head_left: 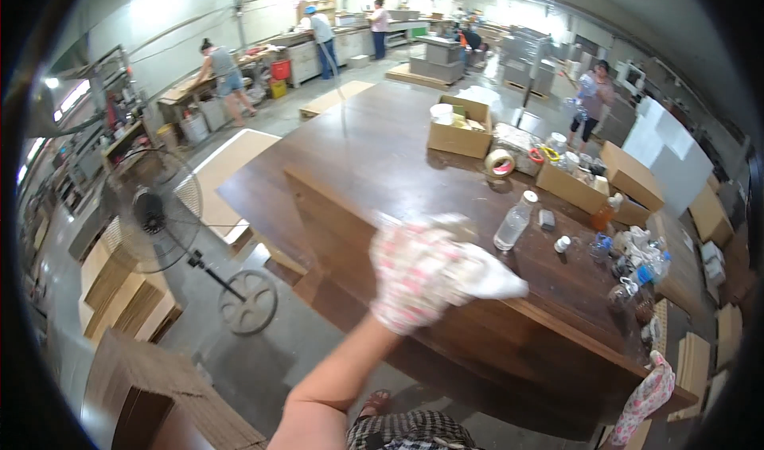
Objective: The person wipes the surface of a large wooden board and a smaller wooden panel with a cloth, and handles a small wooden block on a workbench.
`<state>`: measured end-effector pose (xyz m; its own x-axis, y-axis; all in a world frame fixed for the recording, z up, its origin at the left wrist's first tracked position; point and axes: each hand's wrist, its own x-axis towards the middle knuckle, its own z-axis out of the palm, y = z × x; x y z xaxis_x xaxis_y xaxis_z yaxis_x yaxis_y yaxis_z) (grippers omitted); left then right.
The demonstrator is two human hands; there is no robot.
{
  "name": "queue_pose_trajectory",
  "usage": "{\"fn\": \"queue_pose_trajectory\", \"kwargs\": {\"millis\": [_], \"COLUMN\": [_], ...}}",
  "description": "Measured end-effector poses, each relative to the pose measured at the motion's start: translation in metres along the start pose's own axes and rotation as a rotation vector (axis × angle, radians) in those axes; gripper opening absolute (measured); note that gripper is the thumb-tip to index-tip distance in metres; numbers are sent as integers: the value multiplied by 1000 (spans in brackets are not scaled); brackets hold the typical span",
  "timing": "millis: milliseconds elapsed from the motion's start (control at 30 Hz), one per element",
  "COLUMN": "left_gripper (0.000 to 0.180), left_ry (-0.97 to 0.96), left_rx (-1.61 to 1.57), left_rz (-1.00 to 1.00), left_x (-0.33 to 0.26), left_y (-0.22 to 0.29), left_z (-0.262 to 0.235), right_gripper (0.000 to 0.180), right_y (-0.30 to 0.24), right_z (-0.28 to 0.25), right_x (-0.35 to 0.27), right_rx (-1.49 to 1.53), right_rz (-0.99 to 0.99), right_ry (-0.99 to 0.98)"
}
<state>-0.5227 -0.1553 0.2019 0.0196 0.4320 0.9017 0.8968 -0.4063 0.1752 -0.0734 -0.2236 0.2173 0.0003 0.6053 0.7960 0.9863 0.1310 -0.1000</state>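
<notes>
My left hand (414, 279), in a white glove with a pink pattern, is closed around a crumpled white cloth (493, 276). It presses the cloth near the upper edge of a dark brown wooden panel (477, 335). That panel stands tilted at the near side of a large brown tabletop (382, 144), its long edge running from upper left to lower right. At the far right end of the panel my right hand (649, 398), in a matching glove, grips the corner. Part of its fingers is hidden.
A clear bottle (517, 221), a tape roll (500, 163), a cardboard box (460, 136) and several small bottles crowd the tabletop's right side. On the left stand a floor fan (151, 211) and stacked cardboard (151, 402). Several people work farther back.
</notes>
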Motion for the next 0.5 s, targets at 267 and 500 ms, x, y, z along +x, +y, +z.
{"fn": "queue_pose_trajectory", "kwargs": {"millis": [267,500], "left_gripper": [32,36], "left_ry": [338,487], "left_rx": [-3,-323], "left_rz": [-371,-605], "left_x": [-11,-108], "left_y": [-239,-334], "left_z": [-58,-68], "right_gripper": [43,45], "right_y": [6,1], "right_z": [-5,2], "right_x": [-5,-6], "right_rx": [-56,9], "right_rz": [162,233], "right_ry": [4,60]}}
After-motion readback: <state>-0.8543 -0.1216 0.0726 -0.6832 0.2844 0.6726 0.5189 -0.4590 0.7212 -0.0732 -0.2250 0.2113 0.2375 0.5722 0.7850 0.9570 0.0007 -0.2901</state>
